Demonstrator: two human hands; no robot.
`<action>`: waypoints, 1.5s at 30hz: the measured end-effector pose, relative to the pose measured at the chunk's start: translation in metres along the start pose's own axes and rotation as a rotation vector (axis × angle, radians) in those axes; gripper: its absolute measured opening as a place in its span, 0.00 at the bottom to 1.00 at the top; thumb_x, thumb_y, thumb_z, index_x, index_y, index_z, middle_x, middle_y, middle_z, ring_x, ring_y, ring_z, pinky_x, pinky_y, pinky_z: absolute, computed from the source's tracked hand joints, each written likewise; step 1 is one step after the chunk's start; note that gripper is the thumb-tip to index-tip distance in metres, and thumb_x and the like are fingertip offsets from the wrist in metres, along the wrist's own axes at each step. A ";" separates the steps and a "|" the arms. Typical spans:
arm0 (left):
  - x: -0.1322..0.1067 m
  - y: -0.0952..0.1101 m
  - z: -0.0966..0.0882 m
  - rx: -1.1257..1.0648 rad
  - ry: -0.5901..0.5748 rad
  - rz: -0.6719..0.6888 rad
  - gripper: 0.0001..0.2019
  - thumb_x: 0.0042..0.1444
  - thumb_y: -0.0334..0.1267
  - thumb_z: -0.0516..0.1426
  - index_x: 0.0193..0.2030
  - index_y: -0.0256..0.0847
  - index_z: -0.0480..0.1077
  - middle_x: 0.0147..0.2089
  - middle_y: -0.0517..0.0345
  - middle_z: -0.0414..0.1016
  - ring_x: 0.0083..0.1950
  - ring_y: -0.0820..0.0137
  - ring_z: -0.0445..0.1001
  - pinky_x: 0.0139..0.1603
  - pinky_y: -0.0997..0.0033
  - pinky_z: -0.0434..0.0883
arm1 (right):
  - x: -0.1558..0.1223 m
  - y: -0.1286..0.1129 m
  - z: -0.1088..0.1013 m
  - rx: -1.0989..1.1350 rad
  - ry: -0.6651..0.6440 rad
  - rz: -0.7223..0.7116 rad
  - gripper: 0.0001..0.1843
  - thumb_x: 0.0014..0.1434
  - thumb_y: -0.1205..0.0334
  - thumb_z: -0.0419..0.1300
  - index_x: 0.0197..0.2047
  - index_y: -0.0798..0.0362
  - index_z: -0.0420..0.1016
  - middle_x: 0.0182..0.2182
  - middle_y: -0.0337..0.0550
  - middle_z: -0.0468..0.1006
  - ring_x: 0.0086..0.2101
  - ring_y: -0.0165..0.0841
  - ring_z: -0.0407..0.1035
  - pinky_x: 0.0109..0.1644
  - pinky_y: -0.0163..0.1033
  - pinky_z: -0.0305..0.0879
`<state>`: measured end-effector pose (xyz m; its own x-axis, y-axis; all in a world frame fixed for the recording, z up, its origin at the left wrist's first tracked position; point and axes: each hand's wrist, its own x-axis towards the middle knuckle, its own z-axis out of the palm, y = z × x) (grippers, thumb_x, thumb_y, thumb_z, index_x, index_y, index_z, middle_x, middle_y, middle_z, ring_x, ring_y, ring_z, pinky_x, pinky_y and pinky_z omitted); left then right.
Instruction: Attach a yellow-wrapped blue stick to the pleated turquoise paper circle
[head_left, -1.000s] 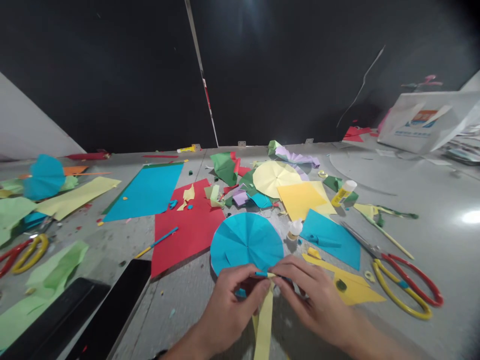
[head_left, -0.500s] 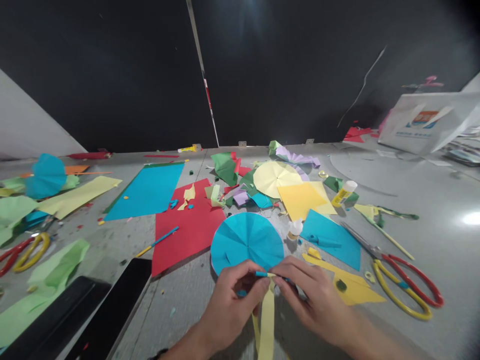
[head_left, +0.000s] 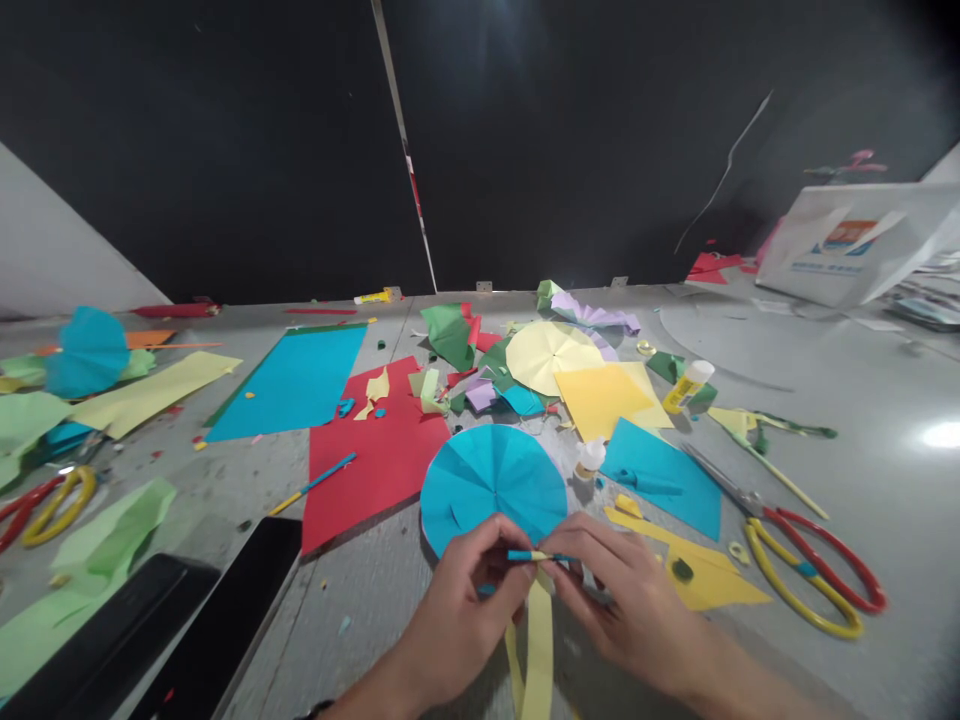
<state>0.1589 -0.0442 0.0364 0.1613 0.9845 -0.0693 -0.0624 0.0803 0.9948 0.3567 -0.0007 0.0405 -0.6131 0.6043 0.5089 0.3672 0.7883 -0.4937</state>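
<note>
Between my two hands is a thin blue paper stick (head_left: 519, 555) with pale yellow wrapped at its middle. My left hand (head_left: 469, 610) pinches its left part, fingers curled round it. On the other side, my right hand (head_left: 619, 590) has thumb and fingertips closed at the yellow wrap. A long pale yellow paper strip (head_left: 538, 650) hangs down from the stick toward me. Just beyond my fingertips lies a round pleated blue paper fan (head_left: 495, 480), its near edge partly covered by my hands.
Red sheet (head_left: 375, 480) with a blue-yellow stick (head_left: 315, 483) lies left of the fan. Scissors (head_left: 806, 570), a glue stick (head_left: 688, 388) and a small white-capped bottle (head_left: 589, 460) are to the right. A black phone-like slab (head_left: 225, 610) lies near left.
My fingers have shifted slightly on the stick, and a bit more of its blue left end shows. The hanging yellow strip has swung a little to the right.
</note>
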 end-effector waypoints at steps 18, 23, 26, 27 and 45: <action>0.000 0.005 0.003 -0.001 0.033 -0.011 0.14 0.66 0.49 0.63 0.38 0.39 0.72 0.27 0.63 0.72 0.26 0.74 0.70 0.28 0.77 0.68 | 0.003 0.000 0.000 0.092 0.048 0.013 0.06 0.74 0.67 0.57 0.47 0.48 0.74 0.37 0.42 0.82 0.35 0.34 0.78 0.38 0.36 0.71; -0.002 0.008 0.001 0.101 0.088 0.007 0.13 0.67 0.48 0.62 0.39 0.40 0.74 0.27 0.62 0.72 0.26 0.73 0.70 0.27 0.77 0.67 | 0.001 0.000 -0.001 0.095 0.038 0.055 0.06 0.73 0.68 0.59 0.49 0.48 0.74 0.39 0.43 0.83 0.37 0.36 0.79 0.39 0.38 0.72; -0.003 0.009 0.000 0.151 0.092 0.005 0.13 0.67 0.48 0.62 0.40 0.40 0.75 0.29 0.60 0.75 0.27 0.72 0.71 0.27 0.77 0.67 | 0.001 0.001 -0.001 0.104 0.031 0.055 0.06 0.73 0.68 0.59 0.48 0.47 0.74 0.39 0.42 0.83 0.37 0.35 0.79 0.41 0.38 0.72; -0.004 0.009 0.000 0.157 0.091 0.006 0.12 0.67 0.48 0.62 0.40 0.40 0.75 0.30 0.59 0.76 0.28 0.72 0.72 0.28 0.77 0.67 | 0.001 0.002 -0.001 0.105 0.032 0.052 0.06 0.73 0.68 0.59 0.48 0.47 0.74 0.39 0.42 0.83 0.37 0.35 0.79 0.41 0.38 0.72; 0.000 0.013 -0.001 0.179 0.121 0.033 0.08 0.63 0.41 0.62 0.36 0.39 0.74 0.34 0.57 0.76 0.35 0.68 0.74 0.37 0.74 0.70 | 0.006 -0.005 -0.004 0.228 0.001 0.206 0.05 0.73 0.65 0.59 0.44 0.48 0.77 0.33 0.39 0.80 0.30 0.32 0.73 0.31 0.34 0.68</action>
<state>0.1569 -0.0430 0.0488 0.0417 0.9986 -0.0340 0.1120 0.0291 0.9933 0.3540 -0.0004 0.0487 -0.5413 0.7491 0.3820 0.3177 0.6028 -0.7319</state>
